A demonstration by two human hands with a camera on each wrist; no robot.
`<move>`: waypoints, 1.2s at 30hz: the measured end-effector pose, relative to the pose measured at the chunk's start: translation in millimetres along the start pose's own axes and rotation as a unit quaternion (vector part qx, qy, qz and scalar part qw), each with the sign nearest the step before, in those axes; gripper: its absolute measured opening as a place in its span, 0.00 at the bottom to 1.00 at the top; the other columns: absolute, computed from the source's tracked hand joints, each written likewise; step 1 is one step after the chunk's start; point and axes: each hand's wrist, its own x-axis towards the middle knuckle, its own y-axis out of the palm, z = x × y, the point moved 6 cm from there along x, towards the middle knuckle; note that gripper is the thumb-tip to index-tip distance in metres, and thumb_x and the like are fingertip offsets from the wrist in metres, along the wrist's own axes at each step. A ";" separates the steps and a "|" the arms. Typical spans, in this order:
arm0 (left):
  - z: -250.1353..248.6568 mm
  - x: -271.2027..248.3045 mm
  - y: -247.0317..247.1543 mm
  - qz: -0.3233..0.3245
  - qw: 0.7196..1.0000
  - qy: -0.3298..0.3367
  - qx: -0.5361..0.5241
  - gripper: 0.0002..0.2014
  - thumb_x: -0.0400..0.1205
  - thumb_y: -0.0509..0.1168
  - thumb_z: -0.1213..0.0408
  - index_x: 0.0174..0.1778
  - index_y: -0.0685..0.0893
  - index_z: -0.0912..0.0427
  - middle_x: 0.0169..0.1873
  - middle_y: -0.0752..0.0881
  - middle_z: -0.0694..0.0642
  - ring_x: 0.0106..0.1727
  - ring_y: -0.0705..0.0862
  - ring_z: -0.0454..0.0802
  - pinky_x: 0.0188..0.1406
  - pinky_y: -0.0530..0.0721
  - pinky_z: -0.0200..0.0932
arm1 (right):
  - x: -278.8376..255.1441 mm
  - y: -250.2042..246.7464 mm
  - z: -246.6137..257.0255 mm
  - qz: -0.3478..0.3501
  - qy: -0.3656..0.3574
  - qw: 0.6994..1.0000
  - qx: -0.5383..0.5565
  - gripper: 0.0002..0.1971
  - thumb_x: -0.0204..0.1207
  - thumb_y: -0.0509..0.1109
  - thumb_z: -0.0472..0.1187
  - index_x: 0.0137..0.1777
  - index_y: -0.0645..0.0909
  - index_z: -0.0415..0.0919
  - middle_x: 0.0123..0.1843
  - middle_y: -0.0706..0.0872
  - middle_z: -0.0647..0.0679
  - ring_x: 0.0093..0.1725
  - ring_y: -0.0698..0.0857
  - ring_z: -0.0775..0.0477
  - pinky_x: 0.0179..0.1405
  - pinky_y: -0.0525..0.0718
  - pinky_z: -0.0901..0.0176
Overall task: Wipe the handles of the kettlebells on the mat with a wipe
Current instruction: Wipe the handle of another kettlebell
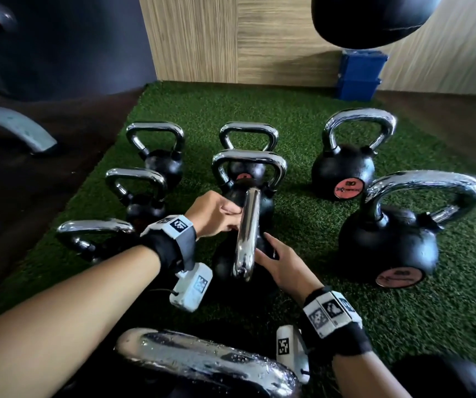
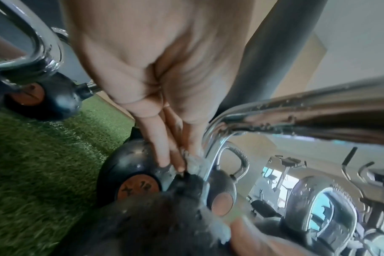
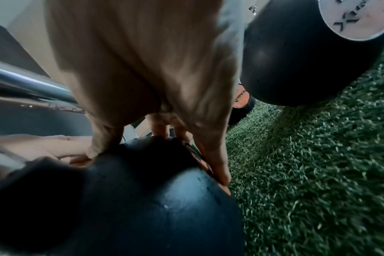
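Note:
Several black kettlebells with chrome handles stand on a green turf mat (image 1: 311,317). In the middle one, the handle (image 1: 247,234) points toward me edge-on. My left hand (image 1: 222,214) is at the far side of that handle. In the left wrist view its fingers (image 2: 164,155) and thumb pinch a wet whitish wipe (image 2: 195,164) against the handle's (image 2: 296,110) base. My right hand (image 1: 272,254) rests with spread fingers (image 3: 217,169) on the black body (image 3: 153,199) of the same kettlebell.
Two large kettlebells (image 1: 389,242) (image 1: 343,168) stand to the right, and smaller ones (image 1: 156,150) (image 1: 136,191) to the left. A wet chrome handle (image 1: 202,366) lies close under my arms. A blue box (image 1: 360,76) sits by the wooden wall, and a grey metal foot (image 1: 15,127) is far left.

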 end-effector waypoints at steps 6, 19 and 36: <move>2.1 2.5 -1.1 -0.047 0.997 0.007 -0.054 0.09 0.82 0.75 0.69 0.35 0.94 0.59 0.34 0.92 0.50 0.46 0.93 0.48 0.60 0.91 0.59 | -1.0 1.4 -4.0 -0.014 -0.002 0.999 0.044 0.42 0.73 0.74 0.65 0.85 0.66 0.52 0.73 0.83 0.51 0.65 0.83 0.56 0.56 0.78 0.68; -32.7 -30.4 -27.1 0.015 0.989 0.059 -0.137 0.10 0.77 0.76 0.65 0.51 0.96 0.50 0.48 0.95 0.59 0.48 0.94 0.47 0.47 0.92 0.38 | -3.1 7.1 -7.7 -0.012 0.008 0.994 0.107 0.43 0.74 0.76 0.62 0.86 0.64 0.52 0.77 0.80 0.47 0.73 0.81 0.47 0.76 0.80 0.46; -40.8 -81.0 -11.1 0.276 0.959 -0.070 0.014 0.08 0.72 0.79 0.64 0.45 0.95 0.61 0.44 0.95 0.64 0.42 0.94 0.51 0.43 0.93 0.41 | -10.0 2.6 0.7 -0.015 -0.016 0.998 0.066 0.42 0.77 0.72 0.63 0.87 0.63 0.50 0.79 0.78 0.48 0.75 0.79 0.50 0.77 0.77 0.50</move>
